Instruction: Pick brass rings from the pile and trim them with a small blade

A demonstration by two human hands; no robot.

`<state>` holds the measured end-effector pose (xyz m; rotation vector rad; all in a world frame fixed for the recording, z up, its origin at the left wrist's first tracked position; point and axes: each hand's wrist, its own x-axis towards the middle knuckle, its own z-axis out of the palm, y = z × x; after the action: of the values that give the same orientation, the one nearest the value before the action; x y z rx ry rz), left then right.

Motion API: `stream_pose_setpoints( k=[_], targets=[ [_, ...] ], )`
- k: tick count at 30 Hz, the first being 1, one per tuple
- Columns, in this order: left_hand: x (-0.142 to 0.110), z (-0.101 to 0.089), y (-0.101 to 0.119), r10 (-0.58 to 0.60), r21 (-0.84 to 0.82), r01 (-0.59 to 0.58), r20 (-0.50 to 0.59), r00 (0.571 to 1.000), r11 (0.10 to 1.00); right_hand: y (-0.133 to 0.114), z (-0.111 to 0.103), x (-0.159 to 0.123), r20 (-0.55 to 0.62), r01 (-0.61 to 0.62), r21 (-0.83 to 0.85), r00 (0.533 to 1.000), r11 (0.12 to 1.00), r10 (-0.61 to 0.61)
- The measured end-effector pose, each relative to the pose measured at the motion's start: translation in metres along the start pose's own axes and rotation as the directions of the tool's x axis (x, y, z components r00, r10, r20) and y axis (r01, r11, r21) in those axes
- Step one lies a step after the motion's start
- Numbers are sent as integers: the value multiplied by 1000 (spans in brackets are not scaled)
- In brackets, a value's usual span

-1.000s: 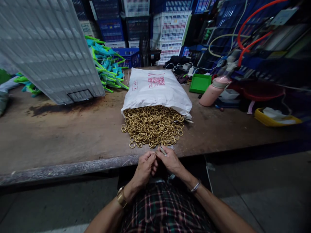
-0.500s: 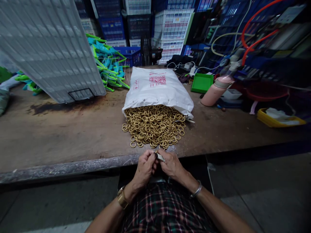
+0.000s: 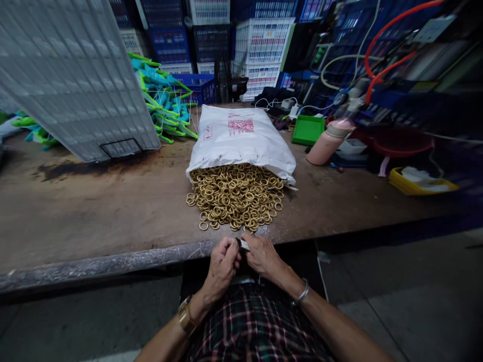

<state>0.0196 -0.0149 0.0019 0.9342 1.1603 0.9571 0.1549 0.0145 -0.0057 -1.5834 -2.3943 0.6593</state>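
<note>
Over the table's front edge, my left hand (image 3: 224, 261) is closed, thumb pressed to the fingers. What it pinches is too small to make out. Close beside it, my right hand (image 3: 263, 255) is wrapped around a small knife-like tool with a pale handle (image 3: 244, 245). The tool's dark end points left and meets the left fingertips. Just beyond both hands lies a heap of brass-coloured rings (image 3: 236, 198), spilling from the open mouth of a white woven sack (image 3: 237, 143) with red print.
Left on the wooden table (image 3: 124, 211) stands a grey ribbed panel (image 3: 86, 85), with bright green and blue pieces (image 3: 168, 108) behind it. A green tray (image 3: 307, 129), a pink bottle (image 3: 326, 146) and a yellow tray (image 3: 411, 188) stand right. Stacked crates (image 3: 260, 42) fill the back.
The pale tool has turned from slanting beside my right fingers to pointing left at my left fingertips. Both hands stay close together at the table edge. The view has shifted slightly.
</note>
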Motion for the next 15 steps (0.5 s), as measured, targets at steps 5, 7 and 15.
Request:
stream_pose_setpoints(
  k=[5, 7, 15],
  targets=[
    [-19, 3, 18, -8, -143, 26, 123, 992, 989, 14, -5, -1, -112, -144, -58, 984, 988, 137],
    [-19, 3, 23, -28, -227, 70, 182, 983, 971, 23, -10, -2, -208, -217, -56, 957, 975, 201],
    [-1, -3, 13, -100, -422, 166, 174, 980, 891, 69, -33, 11, -379, -469, -61, 827, 881, 414]
  ],
)
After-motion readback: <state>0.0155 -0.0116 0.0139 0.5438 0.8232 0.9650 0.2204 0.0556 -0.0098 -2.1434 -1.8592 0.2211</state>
